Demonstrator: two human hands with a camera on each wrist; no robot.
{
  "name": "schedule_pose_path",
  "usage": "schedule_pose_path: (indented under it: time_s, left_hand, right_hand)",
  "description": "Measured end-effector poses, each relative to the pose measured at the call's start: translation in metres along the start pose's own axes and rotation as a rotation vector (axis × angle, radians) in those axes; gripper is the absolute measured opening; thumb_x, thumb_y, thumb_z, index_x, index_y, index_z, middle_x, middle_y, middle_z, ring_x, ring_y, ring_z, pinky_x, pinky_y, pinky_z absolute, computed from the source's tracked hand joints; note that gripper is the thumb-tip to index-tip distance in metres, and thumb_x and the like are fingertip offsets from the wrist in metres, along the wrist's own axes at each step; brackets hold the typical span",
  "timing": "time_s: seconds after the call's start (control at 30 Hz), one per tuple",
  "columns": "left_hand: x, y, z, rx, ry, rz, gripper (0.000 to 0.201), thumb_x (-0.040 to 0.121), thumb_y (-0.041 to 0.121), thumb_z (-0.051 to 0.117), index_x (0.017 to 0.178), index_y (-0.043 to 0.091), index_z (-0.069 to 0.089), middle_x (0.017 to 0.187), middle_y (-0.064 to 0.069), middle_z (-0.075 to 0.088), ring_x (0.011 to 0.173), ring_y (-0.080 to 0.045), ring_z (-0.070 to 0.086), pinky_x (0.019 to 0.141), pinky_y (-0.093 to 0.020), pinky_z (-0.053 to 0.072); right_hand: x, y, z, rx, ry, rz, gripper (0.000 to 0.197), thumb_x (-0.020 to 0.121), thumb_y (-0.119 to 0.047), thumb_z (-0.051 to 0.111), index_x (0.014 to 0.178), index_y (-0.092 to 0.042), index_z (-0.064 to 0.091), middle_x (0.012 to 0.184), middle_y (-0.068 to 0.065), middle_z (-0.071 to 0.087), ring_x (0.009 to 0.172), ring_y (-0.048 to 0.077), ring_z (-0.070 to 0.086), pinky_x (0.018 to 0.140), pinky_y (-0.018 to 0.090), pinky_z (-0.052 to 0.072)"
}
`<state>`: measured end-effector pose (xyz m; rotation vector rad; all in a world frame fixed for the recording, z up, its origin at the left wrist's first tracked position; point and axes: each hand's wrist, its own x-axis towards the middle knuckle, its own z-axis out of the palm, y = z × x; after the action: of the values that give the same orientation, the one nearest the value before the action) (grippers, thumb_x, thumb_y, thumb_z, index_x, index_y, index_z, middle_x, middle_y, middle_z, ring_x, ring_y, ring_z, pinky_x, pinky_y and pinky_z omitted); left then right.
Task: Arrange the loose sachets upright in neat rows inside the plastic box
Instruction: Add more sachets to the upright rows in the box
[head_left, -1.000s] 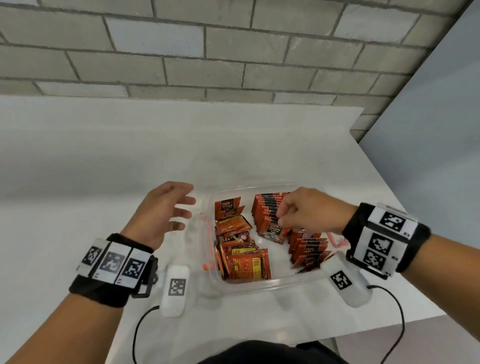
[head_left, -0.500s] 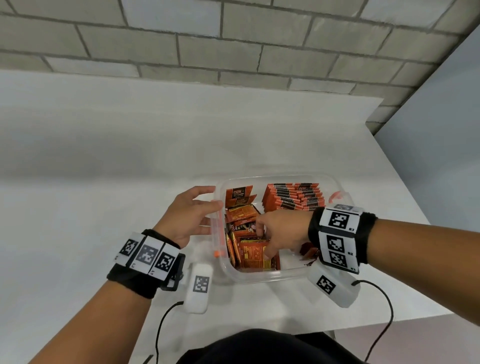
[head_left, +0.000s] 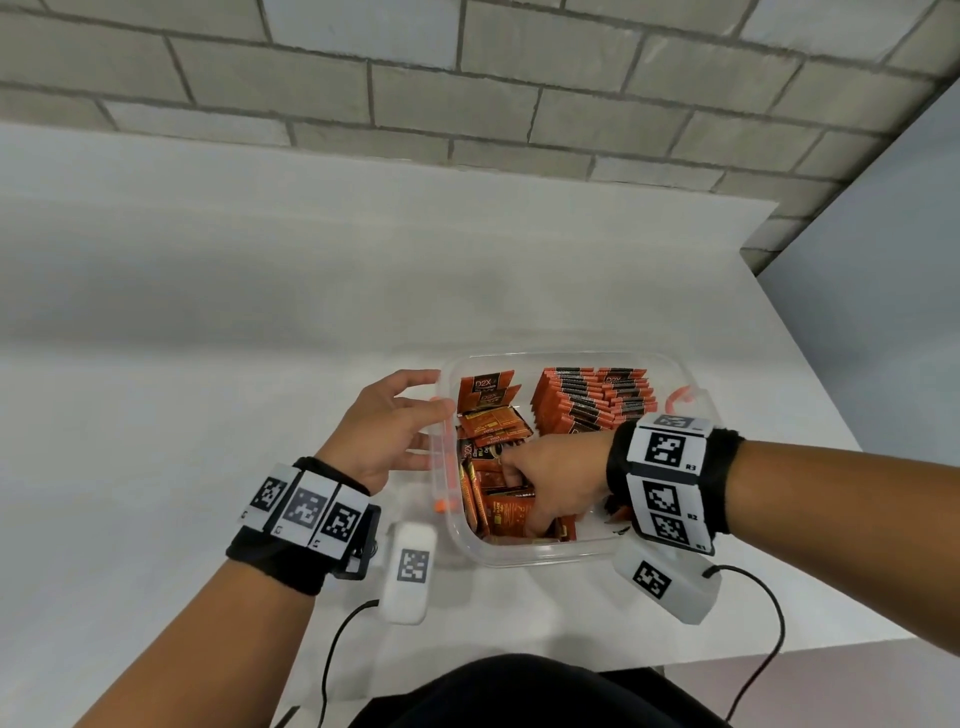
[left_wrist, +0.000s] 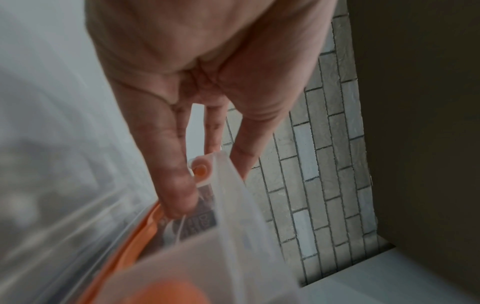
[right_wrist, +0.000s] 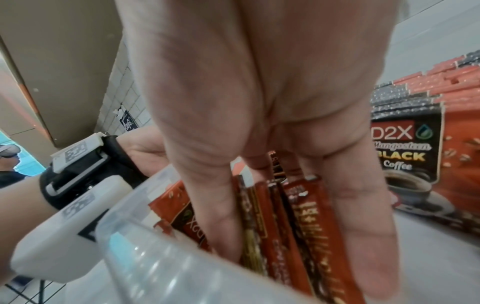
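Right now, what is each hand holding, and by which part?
The right hand pinches a bunch of loose sachets across their flat faces, thumb one side, fingers the other. The left hand holds nothing; its straight fingers rest against the plastic box, left wall.

The upright sachet (right_wrist: 426, 156) at the front of the stacked row read "D2X", "Mangosteen", "BLACK", "Coffee". A loose sachet (head_left: 485, 387) left of that row, at the plastic box's (head_left: 524, 553) far wall, read "D2X". The right wristband's tags (head_left: 662, 486) read "R3", "R2", "R1".

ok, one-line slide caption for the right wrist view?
Right hand grips a bunch of sachets inside the box.
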<state>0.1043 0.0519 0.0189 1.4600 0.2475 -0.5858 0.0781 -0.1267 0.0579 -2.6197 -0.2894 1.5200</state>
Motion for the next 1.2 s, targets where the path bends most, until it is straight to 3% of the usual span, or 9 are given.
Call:
schedule_pose_path:
  time_s: [0.17, 0.3, 0.4, 0.53, 0.73, 0.93, 1.0, 1.1, 1.2]
  left_hand:
    - [0.001, -0.001, -0.001, 0.004, -0.005, 0.004, 0.033, 0.086, 0.014, 0.07, 0.117, 0.024, 0.06, 0.091, -0.004, 0.072, 0.068, -0.02, 0.07, 0.056, -0.03, 0.054]
    - [0.001, -0.003, -0.002, 0.016, 0.0, 0.002, 0.035, 0.086, 0.017, 0.07, 0.118, 0.025, 0.06, 0.097, -0.005, 0.071, 0.072, -0.022, 0.07, 0.06, -0.032, 0.055]
    - [0.001, -0.004, -0.003, 0.026, 0.002, 0.002, 0.035, 0.085, 0.02, 0.071, 0.118, 0.026, 0.06, 0.101, -0.004, 0.07, 0.076, -0.023, 0.07, 0.06, -0.032, 0.054]
    - [0.002, -0.006, -0.003, 0.025, 0.006, 0.004, 0.034, 0.085, 0.022, 0.071, 0.117, 0.026, 0.061, 0.098, -0.003, 0.071, 0.075, -0.021, 0.07, 0.058, -0.03, 0.054]
    - [0.003, -0.007, -0.004, 0.065, 0.047, 0.027, 0.038, 0.083, 0.027, 0.073, 0.119, 0.027, 0.058, 0.101, -0.002, 0.07, 0.077, -0.018, 0.066, 0.065, -0.03, 0.05]
    - [-0.014, 0.011, -0.004, 0.167, 0.188, 0.162, 0.035, 0.087, 0.042, 0.064, 0.118, 0.03, 0.058, 0.108, 0.002, 0.065, 0.091, -0.018, 0.064, 0.065, -0.029, 0.045]
    - [-0.027, 0.025, 0.003, 0.196, 0.2, 0.278, 0.032, 0.087, 0.044, 0.062, 0.117, 0.032, 0.059, 0.105, 0.005, 0.064, 0.09, -0.013, 0.063, 0.067, -0.029, 0.045]
    - [-0.047, 0.048, 0.027, 0.196, 0.068, 0.41, 0.038, 0.083, 0.05, 0.06, 0.117, 0.034, 0.058, 0.102, 0.006, 0.066, 0.086, -0.01, 0.067, 0.064, -0.028, 0.05]
    - [-0.045, 0.057, 0.056, 0.038, -0.207, 0.25, 0.06, 0.074, 0.056, 0.061, 0.126, 0.028, 0.053, 0.114, -0.002, 0.065, 0.096, -0.019, 0.068, 0.069, -0.038, 0.057]
  right_hand:
    - [-0.001, -0.005, 0.005, -0.031, -0.005, -0.024, 0.061, 0.089, -0.019, 0.063, 0.142, -0.017, 0.033, 0.099, -0.003, 0.046, 0.077, 0.021, 0.062, 0.065, 0.033, 0.059]
    - [-0.002, -0.004, 0.009, -0.128, 0.06, -0.088, 0.046, 0.09, -0.024, 0.059, 0.133, -0.013, 0.044, 0.103, 0.004, 0.059, 0.082, 0.019, 0.059, 0.062, 0.027, 0.052]
    - [-0.007, 0.0, 0.005, -0.106, 0.105, -0.105, 0.04, 0.09, -0.029, 0.059, 0.125, -0.013, 0.05, 0.085, -0.004, 0.055, 0.074, 0.013, 0.052, 0.055, 0.02, 0.04]
    - [-0.02, 0.01, -0.007, -0.101, 0.132, -0.063, 0.049, 0.089, -0.038, 0.06, 0.129, -0.012, 0.048, 0.09, -0.002, 0.057, 0.079, 0.018, 0.057, 0.062, 0.027, 0.049]
    - [-0.051, 0.034, -0.029, 0.08, 0.282, -0.066, 0.012, 0.087, -0.032, 0.062, 0.088, -0.032, 0.05, 0.081, -0.008, 0.059, 0.066, 0.006, 0.053, 0.054, 0.02, 0.037]
    - [-0.087, 0.063, -0.035, 0.498, 0.49, -0.199, 0.019, 0.085, -0.021, 0.065, 0.102, -0.024, 0.06, 0.088, 0.0, 0.071, 0.078, 0.021, 0.069, 0.074, 0.039, 0.056]
    - [-0.09, 0.068, -0.029, 0.701, 0.554, -0.287, 0.021, 0.087, -0.012, 0.063, 0.106, -0.019, 0.061, 0.092, 0.003, 0.073, 0.08, 0.022, 0.07, 0.074, 0.037, 0.058]
    - [-0.088, 0.067, -0.018, 1.014, 0.606, -0.409, 0.021, 0.088, -0.004, 0.058, 0.105, -0.015, 0.062, 0.091, 0.003, 0.073, 0.078, 0.02, 0.07, 0.064, 0.029, 0.057]
    - [-0.079, 0.06, -0.012, 1.111, 0.649, -0.473, 0.026, 0.081, -0.014, 0.063, 0.107, -0.018, 0.063, 0.097, 0.002, 0.073, 0.086, 0.02, 0.069, 0.072, 0.031, 0.055]
